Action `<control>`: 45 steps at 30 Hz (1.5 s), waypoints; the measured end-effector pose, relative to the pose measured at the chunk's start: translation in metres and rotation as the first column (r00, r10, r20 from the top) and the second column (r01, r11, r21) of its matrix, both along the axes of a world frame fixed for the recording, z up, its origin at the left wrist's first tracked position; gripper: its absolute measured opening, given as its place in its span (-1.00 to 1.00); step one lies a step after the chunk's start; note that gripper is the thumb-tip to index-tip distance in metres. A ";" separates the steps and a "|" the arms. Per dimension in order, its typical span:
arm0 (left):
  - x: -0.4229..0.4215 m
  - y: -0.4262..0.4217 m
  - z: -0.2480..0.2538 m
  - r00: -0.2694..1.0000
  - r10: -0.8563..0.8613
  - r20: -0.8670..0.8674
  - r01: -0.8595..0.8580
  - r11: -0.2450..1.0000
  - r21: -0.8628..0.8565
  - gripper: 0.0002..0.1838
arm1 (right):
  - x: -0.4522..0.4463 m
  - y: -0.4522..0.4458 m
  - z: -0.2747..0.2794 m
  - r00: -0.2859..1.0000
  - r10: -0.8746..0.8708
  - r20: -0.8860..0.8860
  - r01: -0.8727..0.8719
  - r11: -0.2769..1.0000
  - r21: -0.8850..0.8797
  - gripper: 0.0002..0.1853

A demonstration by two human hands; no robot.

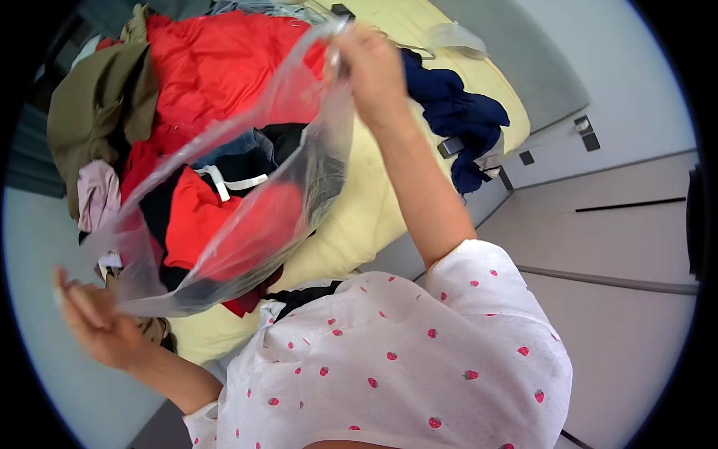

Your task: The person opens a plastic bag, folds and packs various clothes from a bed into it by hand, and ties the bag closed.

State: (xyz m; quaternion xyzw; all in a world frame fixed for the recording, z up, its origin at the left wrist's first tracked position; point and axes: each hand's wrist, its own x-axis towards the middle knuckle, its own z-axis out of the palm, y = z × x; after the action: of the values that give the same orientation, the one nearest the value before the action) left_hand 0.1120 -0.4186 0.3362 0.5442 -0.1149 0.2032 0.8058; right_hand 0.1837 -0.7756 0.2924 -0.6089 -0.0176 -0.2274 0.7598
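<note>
A clear plastic bag (323, 161) is stretched wide between my two hands, its mouth spread into a broad loop. My right hand (370, 71) is raised at the upper middle, its fingers closed on the bag's far rim. At the lower left, my left hand (97, 322) pinches the bag's near corner; motion blurs its fingers a little. Red cloth (198, 221) and dark clothes with a white strap (243, 182) show through the bag's opening and its thin film. Whether any of them lie inside the bag or only behind it, I cannot tell.
Clothes are heaped on a bed with a pale yellow sheet (366, 202): a bright red garment (224, 63), olive trousers (101, 105) and a lilac piece (99, 196). Navy clothing (456, 105) lies at the bed's right edge. Beige cabinets (621, 247) stand to the right.
</note>
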 end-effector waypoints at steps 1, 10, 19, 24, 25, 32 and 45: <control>0.004 -0.013 -0.013 0.994 -0.026 -0.104 0.027 1.000 0.008 -0.59 | 0.007 -0.006 -0.033 0.997 0.006 -0.073 -0.004 1.000 0.014 -0.87; 0.047 -0.043 -0.048 0.944 -0.199 -0.263 0.191 0.980 -0.054 -0.60 | -0.030 -0.153 -0.212 0.711 -0.295 -0.638 0.386 0.923 0.003 -0.35; 0.067 -0.093 -0.052 0.937 -0.079 -0.340 0.102 0.993 0.051 -0.61 | -0.037 -0.362 -0.337 0.071 -0.643 -0.762 0.861 0.425 -0.278 0.14; 0.079 -0.105 -0.054 0.935 -0.061 -0.350 0.096 0.992 0.085 -0.61 | -0.013 -0.375 -0.317 -0.064 -0.732 -0.678 0.930 0.203 -0.307 0.22; 0.080 -0.108 -0.054 0.934 -0.050 -0.353 0.088 0.992 0.094 -0.61 | -0.007 -0.364 -0.296 -0.077 -0.719 -0.691 0.949 0.161 -0.272 0.06; 0.082 -0.110 -0.053 0.943 -0.006 -0.333 0.040 0.995 0.096 -0.63 | 0.020 -0.419 -0.260 0.410 -0.785 -0.464 0.883 0.215 0.417 -0.71; 0.062 -0.084 -0.055 0.956 -0.157 -0.248 0.158 0.987 -0.017 -0.65 | 0.037 -0.031 -0.081 0.959 0.220 -0.176 -0.115 0.875 0.471 -0.65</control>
State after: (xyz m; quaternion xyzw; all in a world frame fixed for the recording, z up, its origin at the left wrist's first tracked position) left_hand 0.1738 -0.5030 0.2810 0.5558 -0.0563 0.0685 0.8266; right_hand 0.2211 -0.8066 0.2116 -0.4312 0.0690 -0.0880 0.8953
